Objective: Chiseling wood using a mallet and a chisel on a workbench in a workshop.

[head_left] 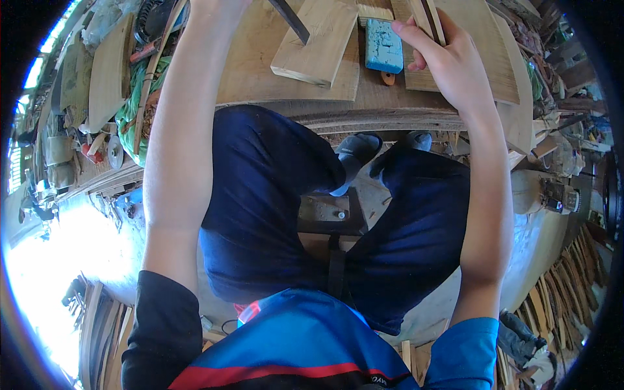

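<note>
My right hand [442, 55] is closed around a slim wooden piece with a dark lengthwise line [422, 14], its fingertips close beside a worn blue block [383, 45]. A small orange-brown handle [388, 78] sticks out below the block. My left hand [227, 5] is mostly cut off at the top edge; its fingers are hidden. Near it a dark flat metal bar [286, 19] slants down onto a pale rectangular board [305, 62]. These things lie on larger boards atop the wooden bench [273, 97].
My legs and sandaled feet are below the bench edge. Left are leaning boards [104, 84], green plastic [130, 123], a grey disc [116, 153] and clutter. Right are a cylindrical machine [533, 192] and stacked wood strips [565, 279]; more strips lie at lower left [97, 325].
</note>
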`<state>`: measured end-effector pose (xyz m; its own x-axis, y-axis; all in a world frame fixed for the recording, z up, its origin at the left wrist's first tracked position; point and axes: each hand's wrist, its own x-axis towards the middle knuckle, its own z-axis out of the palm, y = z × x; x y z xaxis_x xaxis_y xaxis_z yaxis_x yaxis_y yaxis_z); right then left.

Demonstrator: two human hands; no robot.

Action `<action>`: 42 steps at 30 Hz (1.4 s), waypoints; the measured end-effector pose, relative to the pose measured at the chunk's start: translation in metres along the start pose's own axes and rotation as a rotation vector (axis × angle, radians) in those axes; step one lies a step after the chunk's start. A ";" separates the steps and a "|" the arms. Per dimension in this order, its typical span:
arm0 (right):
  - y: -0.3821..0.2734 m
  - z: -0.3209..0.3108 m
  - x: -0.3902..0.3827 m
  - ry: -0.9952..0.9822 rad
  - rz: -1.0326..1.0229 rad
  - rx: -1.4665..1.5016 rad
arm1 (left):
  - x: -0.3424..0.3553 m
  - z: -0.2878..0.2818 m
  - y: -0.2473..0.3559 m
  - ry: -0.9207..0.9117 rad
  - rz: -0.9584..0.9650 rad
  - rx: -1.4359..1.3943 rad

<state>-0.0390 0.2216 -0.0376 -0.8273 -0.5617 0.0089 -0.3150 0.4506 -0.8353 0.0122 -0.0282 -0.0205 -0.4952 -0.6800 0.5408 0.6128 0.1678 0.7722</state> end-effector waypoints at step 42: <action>-0.099 -0.082 0.023 0.349 -0.492 -0.156 | -0.005 0.009 0.022 -0.133 0.044 0.117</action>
<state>-0.0649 0.2205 0.0906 -0.6631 -0.4812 0.5733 -0.7402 0.3081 -0.5976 0.0229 -0.0149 -0.0036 -0.5515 -0.5708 0.6083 0.5636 0.2826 0.7762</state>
